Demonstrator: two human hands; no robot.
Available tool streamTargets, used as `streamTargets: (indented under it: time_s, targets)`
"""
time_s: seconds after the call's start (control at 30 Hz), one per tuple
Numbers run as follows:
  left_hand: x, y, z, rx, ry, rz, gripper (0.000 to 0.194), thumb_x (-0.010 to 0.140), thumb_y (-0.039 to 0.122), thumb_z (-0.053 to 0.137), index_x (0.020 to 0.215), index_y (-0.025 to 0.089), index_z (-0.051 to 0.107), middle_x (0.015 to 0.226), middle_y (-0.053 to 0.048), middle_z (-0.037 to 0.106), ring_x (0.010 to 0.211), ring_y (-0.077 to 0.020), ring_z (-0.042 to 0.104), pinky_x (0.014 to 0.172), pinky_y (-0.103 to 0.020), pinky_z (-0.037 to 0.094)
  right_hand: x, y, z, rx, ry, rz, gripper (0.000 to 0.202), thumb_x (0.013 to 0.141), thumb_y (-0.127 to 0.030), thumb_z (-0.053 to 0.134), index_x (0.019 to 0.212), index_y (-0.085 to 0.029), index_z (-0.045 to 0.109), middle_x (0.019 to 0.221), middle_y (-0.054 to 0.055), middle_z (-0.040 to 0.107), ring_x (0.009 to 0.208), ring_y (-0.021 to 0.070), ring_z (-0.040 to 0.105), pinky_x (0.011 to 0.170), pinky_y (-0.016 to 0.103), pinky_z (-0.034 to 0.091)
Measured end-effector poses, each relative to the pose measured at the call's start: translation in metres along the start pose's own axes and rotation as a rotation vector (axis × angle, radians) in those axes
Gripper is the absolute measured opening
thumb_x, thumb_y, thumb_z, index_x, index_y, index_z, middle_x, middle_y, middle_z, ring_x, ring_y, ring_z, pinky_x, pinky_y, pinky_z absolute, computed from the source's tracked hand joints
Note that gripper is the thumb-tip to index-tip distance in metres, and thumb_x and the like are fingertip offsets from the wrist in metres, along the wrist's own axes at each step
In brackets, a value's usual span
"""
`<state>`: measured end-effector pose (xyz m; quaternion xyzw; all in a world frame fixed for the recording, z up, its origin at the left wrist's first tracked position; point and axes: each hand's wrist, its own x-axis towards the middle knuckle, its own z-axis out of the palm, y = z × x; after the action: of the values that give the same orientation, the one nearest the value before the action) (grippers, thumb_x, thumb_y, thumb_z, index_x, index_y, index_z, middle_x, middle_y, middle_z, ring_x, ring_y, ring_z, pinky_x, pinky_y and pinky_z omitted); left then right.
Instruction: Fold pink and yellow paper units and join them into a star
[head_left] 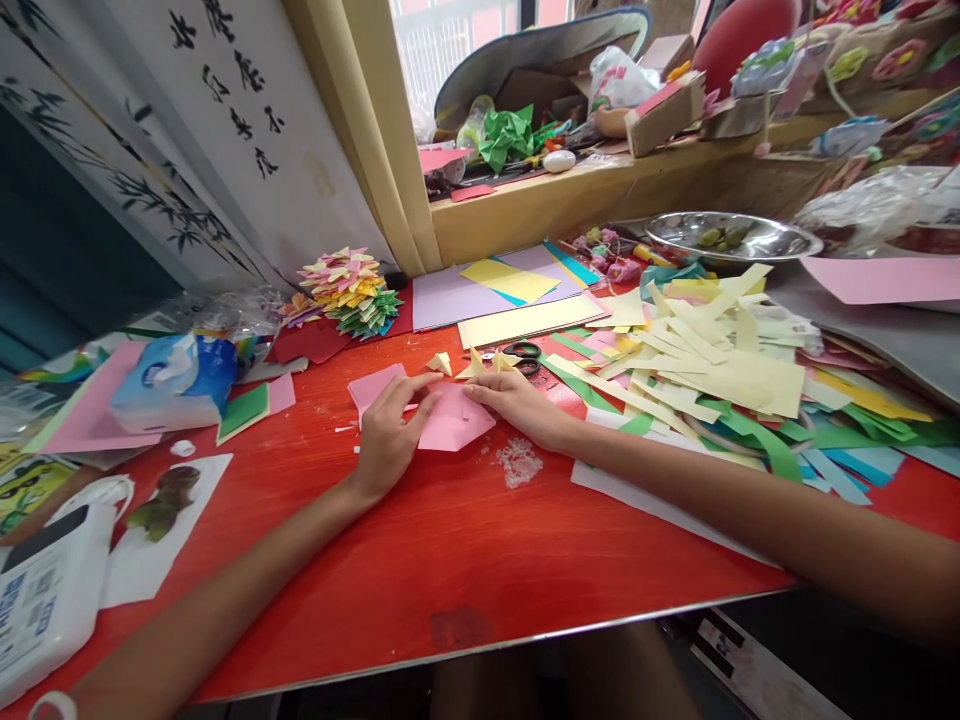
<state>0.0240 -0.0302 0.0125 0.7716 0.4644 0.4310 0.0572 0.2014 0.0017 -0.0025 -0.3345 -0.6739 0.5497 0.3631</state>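
Note:
Between my hands is a sheet of pink paper (453, 420), held just over the red table. My left hand (394, 425) pinches its left edge between thumb and fingers. On the opposite side, my right hand (517, 402) grips the upper right edge, fingers closed. Another pink paper piece (372, 388) lies beside my left fingers, partly covered by them. Small folded yellow paper pieces (439, 364) sit just beyond my hands. Black-handled scissors (523, 352) rest behind my right hand. A small patch of clear, crumbly bits (519, 462) lies below my right wrist.
A heap of cut paper strips (697, 345) spreads over the right side, partly under my right forearm. Coloured sheets (442, 295) and a folded-paper model (349, 290) stand at the back. To the left are a tissue pack (176, 385) and a white device (56, 590). A metal bowl (731, 240) sits back right.

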Motion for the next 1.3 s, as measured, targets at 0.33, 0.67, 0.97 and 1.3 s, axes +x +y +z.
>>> streamTargets:
  time_s: [0.33,0.67,0.97,1.3]
  targets:
    - [-0.0019,-0.0009,0.0006,0.042,-0.099,0.255,0.008,0.08,0.02,0.053,0.086,0.02,0.058,0.086,-0.002,0.059,0.084,-0.0127,0.056,0.076,-0.027,0.047,0.0021,0.0013,-0.0001,0.034,0.047,-0.026,0.027,0.082,-0.04,0.044,0.07,-0.016,0.049,0.069,-0.001,0.047,0.061,0.0088,0.041,0.055,0.023,0.033]
    - [-0.0023,-0.0012,0.0035,0.067,-0.148,0.289,0.008,0.08,0.02,0.052,0.086,0.019,0.057,0.091,-0.003,0.052,0.086,-0.0121,0.054,0.077,-0.027,0.046,0.0009,-0.0011,-0.0009,0.045,0.007,-0.027,0.028,0.083,-0.041,0.044,0.072,-0.016,0.051,0.072,0.0,0.049,0.063,0.0093,0.043,0.058,0.024,0.036]
    - [-0.0021,-0.0039,0.0048,0.069,-0.18,0.298,0.01,0.081,0.019,0.05,0.087,0.019,0.058,0.093,-0.004,0.053,0.089,-0.0127,0.054,0.078,-0.028,0.046,0.0029,0.0047,-0.0014,0.087,-0.005,-0.042,0.023,0.082,-0.036,0.046,0.076,-0.016,0.056,0.078,0.002,0.054,0.067,0.0101,0.047,0.062,0.024,0.038]
    - [0.0018,-0.0023,0.0041,0.027,-0.152,0.176,0.021,0.085,0.018,0.042,0.098,0.021,0.059,0.099,-0.005,0.055,0.098,-0.0145,0.052,0.087,-0.032,0.044,0.0007,-0.0008,0.0024,0.213,0.02,0.004,0.029,0.081,-0.023,0.048,0.109,-0.022,0.053,0.087,0.002,0.057,0.079,0.0123,0.051,0.072,0.026,0.041]
